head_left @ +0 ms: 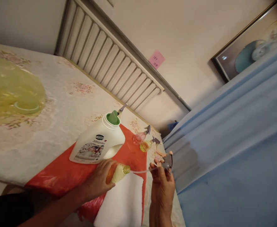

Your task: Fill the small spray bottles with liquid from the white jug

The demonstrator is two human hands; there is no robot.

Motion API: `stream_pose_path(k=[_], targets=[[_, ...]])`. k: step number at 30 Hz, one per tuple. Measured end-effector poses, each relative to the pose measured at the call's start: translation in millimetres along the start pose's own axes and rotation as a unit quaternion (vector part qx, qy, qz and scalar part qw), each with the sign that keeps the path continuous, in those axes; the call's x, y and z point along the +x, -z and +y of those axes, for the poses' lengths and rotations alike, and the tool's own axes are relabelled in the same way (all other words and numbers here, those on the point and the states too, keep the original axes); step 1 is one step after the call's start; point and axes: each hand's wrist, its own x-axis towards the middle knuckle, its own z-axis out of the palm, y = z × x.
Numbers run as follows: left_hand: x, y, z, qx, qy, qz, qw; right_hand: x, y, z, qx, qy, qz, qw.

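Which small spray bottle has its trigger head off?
The spray bottle in the left hand: its trigger head is in the right hand. The pink bottle and yellow bottle beyond have theirs on.

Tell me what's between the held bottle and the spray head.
Head view: a thin pale tube extends from the spray head to the bottle; whether it enters is unclear.

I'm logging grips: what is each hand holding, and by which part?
The left hand holds a small bottle around its body. The right hand holds a gray spray head near its orange collar, between thumb and fingers.
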Motion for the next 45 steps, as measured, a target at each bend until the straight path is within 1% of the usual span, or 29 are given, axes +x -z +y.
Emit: stream_pose_path(k=[4,11,16,18,20,23,25,29,33,37,42,45], targets=[[0,-1.7,-2,0.002,-0.003,0.011,1.0,3,6,1,0.008,-0.01,-0.006,1.0],[0,-3.2,-5,0.004,-0.002,0.011,1.0,6,12,6,0.004,-0.024,0.023,0.999],[0,-2.4,-4,0.009,0.009,0.017,1.0,21,30,12,0.03,-0.048,0.038,0.998],[1,-1.5,-2,0.006,0.009,0.014,1.0,28,40,20,0.044,-0.049,0.041,0.997],[1,-0.3,-1,0.002,0.009,0.013,1.0,35,50,33,0.049,-0.057,0.045,0.996],[1,1.4,1,-0.005,0.009,0.014,1.0,42,62,61,0.049,-0.089,0.063,0.993],[1,1.6,0,-0.006,0.009,0.012,1.0,46,66,82,0.042,-0.107,0.071,0.991],[1,-0.5,-4,-0.003,0.011,0.011,1.0,52,65,119,0.014,-0.138,0.089,0.986],[1,-2.4,-6,-0.001,0.02,0.008,1.0,61,57,142,-0.01,-0.159,0.098,0.982],[1,-1.1,-3,-0.005,0.015,0.007,1.0,72,47,154,-0.033,-0.177,0.083,0.98],[1,1.7,0,-0.017,0.029,0.005,0.999,80,37,163,-0.065,-0.21,0.038,0.975],[1,1.9,-1,-0.022,0.026,0.006,0.999,82,36,164,-0.095,-0.238,0.011,0.967]])
